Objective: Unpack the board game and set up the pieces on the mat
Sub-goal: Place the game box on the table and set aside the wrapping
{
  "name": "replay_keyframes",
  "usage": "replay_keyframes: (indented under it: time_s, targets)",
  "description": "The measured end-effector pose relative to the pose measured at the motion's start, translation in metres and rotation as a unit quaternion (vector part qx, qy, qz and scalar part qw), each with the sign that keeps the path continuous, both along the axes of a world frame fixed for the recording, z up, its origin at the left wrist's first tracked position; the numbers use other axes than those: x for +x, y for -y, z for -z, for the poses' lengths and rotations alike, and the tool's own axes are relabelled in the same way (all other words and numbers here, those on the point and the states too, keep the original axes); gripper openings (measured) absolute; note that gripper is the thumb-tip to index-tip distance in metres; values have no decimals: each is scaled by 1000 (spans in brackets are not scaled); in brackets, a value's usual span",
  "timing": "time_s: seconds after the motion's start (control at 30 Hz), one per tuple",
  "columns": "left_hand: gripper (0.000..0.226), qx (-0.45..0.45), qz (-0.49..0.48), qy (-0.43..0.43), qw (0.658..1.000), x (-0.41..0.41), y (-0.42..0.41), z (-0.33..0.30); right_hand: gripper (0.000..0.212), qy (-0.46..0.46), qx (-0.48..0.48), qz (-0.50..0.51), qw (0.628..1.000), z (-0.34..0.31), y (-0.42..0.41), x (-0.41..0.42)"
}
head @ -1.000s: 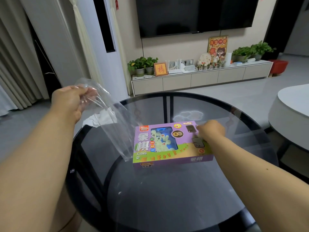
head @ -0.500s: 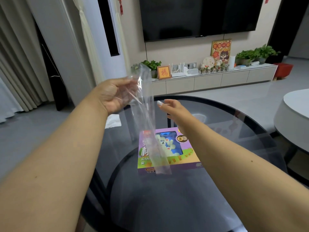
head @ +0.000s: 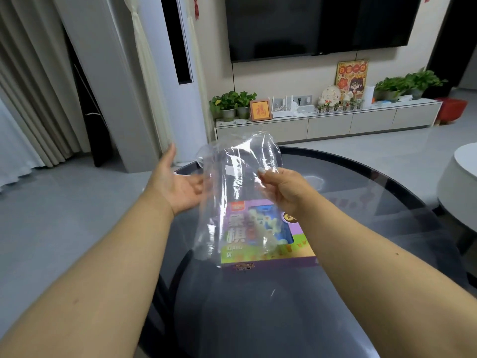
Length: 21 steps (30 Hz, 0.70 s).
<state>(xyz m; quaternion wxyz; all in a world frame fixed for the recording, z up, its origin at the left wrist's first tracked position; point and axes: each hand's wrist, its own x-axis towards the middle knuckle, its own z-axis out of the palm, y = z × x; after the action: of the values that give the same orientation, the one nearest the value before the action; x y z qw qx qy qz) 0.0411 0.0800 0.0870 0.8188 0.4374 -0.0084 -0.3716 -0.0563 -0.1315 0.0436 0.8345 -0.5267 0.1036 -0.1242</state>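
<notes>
A clear plastic bag [head: 232, 182] hangs in the air above the table, empty. My right hand [head: 280, 187] pinches its right edge near the top. My left hand [head: 178, 186] is palm up beside the bag's left side, its fingertips behind the film; the fingers look relaxed and straight. Under the bag, the purple and green board game box [head: 260, 244] lies flat on the round dark glass table [head: 284, 313], closed, with pale pieces visible through its blue window. My right forearm covers the box's right part.
A white round table [head: 462, 182] stands at the right edge. A low TV cabinet [head: 327, 122] with plants and frames runs along the far wall under a large screen. Grey floor and curtains lie to the left.
My right hand left the box and took hold of the bag's right edge. My left hand released its grip and opened, palm up. The bag now hangs over the box.
</notes>
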Motion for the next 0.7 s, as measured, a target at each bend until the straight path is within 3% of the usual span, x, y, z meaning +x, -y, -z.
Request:
replay_keyframes:
  time_s: [0.03,0.13,0.23,0.3,0.4,0.53,0.6,0.7]
  targets:
    - [93,32,34,18,999,-4,-1,6,8,-4,-4,10,1000,0,-1,2]
    - [37,135,68,66,986,-23,3,19,7,-19,-51,22,998,4,-3,9]
    - [13,203,-44,140,968,-21,7,29,9,-37,-105,34,993,7,-5,16]
    - [14,181,-120,176,960,-7,7,33,4,-35,-110,39,993,8,-6,21]
    - [22,150,-193,184,952,27,5,36,28,-49,-130,62,988,11,-8,34]
    - [25,106,-307,85,942,84,5,44,37,-73,-164,98,979,17,-12,52]
    - [29,117,-340,58,931,102,5,48,35,-79,-161,93,979,22,-14,60]
    - [38,251,-306,104,913,115,6,56,29,-91,-141,72,983,25,-17,65]
